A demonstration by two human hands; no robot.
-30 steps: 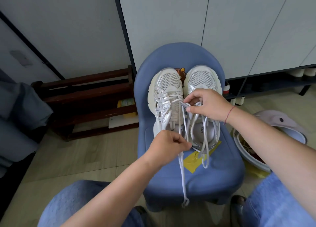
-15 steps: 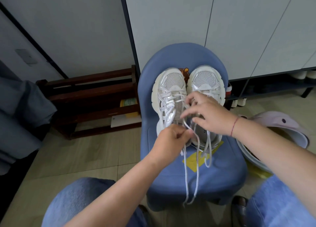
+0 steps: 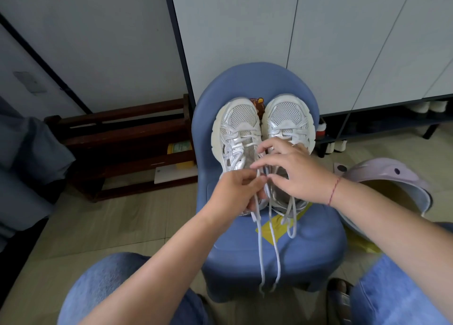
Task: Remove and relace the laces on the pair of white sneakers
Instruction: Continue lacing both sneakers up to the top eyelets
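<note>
Two white and silver sneakers stand side by side, toes away from me, on a blue chair [image 3: 245,253]. The left sneaker [image 3: 236,131] has laces in its upper eyelets only. My left hand [image 3: 236,190] pinches its white lace [image 3: 261,256] near the heel, and both lace ends hang over the seat's front edge. My right hand [image 3: 291,169] hovers over the gap between the shoes with fingers spread, covering much of the right sneaker [image 3: 288,118], whose loose lace loops [image 3: 291,217] trail onto the seat.
A yellow sticker [image 3: 274,229] lies on the seat under the laces. A dark wooden rack [image 3: 117,148] stands to the left, a lilac bin lid [image 3: 392,177] to the right, white cabinet doors [image 3: 269,30] behind. My denim-clad knees [image 3: 105,283] frame the chair.
My right hand let go of the lace it pinched and opened its fingers, dropping toward my left hand. My left hand rose toward the heel, and both lace ends now hang off the seat.
</note>
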